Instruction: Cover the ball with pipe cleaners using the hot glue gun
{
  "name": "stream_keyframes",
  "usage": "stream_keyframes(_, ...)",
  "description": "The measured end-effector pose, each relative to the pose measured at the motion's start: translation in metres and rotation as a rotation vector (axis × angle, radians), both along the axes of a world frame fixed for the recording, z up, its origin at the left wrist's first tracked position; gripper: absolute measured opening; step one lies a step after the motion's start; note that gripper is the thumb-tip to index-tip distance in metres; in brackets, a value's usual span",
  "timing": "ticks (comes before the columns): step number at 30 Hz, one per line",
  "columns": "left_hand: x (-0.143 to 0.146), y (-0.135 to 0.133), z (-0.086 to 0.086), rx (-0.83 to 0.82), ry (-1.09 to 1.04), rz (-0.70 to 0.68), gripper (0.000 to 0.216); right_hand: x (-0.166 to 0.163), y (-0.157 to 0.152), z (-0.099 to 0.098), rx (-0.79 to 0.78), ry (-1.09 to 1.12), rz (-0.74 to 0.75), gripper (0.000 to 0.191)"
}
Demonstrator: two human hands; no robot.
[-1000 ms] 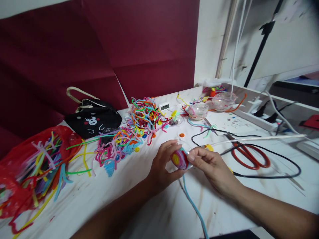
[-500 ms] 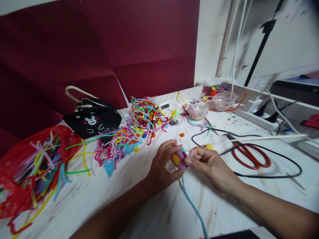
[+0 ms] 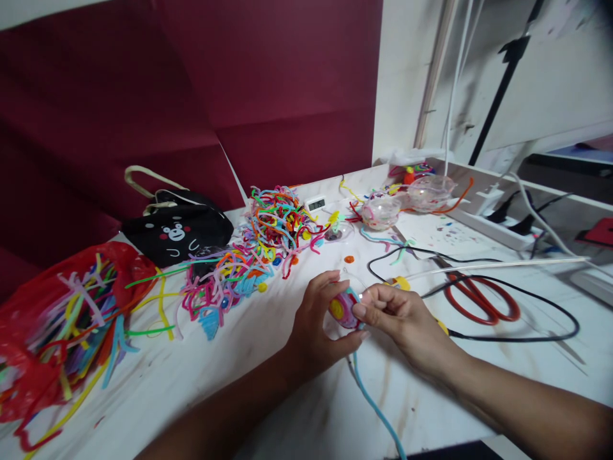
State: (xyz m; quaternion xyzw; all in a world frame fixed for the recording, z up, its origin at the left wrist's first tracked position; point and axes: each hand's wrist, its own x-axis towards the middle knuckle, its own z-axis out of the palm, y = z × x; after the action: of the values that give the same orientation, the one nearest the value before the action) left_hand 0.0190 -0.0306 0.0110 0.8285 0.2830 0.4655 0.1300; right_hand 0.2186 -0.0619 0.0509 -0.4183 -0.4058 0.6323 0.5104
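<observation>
One red plastic bag, thin and crinkled, lies at the far left of the smooth, marbled tabletop, filled with mostly straight fuzzy stems. Beside it is a black soft-sided bag with a printed face and a cream loop handle. Next is a loose heap of bent, multicoloured fuzzy stems. The left hand has its grip curved around the coiled piece, fingers above, thumb below. This piece, raised between both hands, is rounded, with a yellow centre, pink and red bands, and a light-blue edge. A flexible light-blue stem runs down below it. The right hand has its grip closed, thumb and forefinger pinching the piece's right edge. Farther right are a transparent, rounded bowl and scissors with red-orange looped handles.
</observation>
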Motion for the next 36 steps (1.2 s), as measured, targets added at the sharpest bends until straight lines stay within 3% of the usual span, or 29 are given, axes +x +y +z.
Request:
stream_keyframes(8,0.000,0.006,-0.006,0.022,-0.050,-0.024,0.063,-0.003,-0.001,0.003,-0.003,0.008,-0.011,0.051)
stream_keyframes(12,-0.004,0.012,-0.006,0.052,-0.062,-0.048,0.062,0.003,0.001,0.003,0.088,-0.119,0.037,0.049)
stream_keyframes(16,-0.007,0.016,-0.004,0.075,-0.074,-0.045,0.063,0.032,0.002,0.010,0.307,-0.460,-0.024,0.044)
stream_keyframes(21,-0.007,0.018,-0.003,0.105,-0.069,-0.067,0.064,0.089,0.008,-0.004,0.546,-1.203,0.017,0.030)
stream_keyframes(24,-0.007,0.018,-0.004,0.097,-0.062,-0.073,0.063,0.109,0.011,-0.019,0.500,-1.437,0.080,0.031)
stream_keyframes(28,-0.009,0.019,-0.006,0.083,-0.036,-0.085,0.064,0.111,0.014,-0.024,0.317,-1.560,0.164,0.035)
stream_keyframes(32,-0.009,0.019,-0.006,0.080,-0.031,-0.102,0.063,0.105,0.015,-0.022,0.299,-1.594,0.208,0.017)
stream_keyframes(36,-0.009,0.020,-0.006,0.073,-0.044,-0.121,0.065,0.107,0.013,-0.029,0.281,-1.479,0.190,0.019)
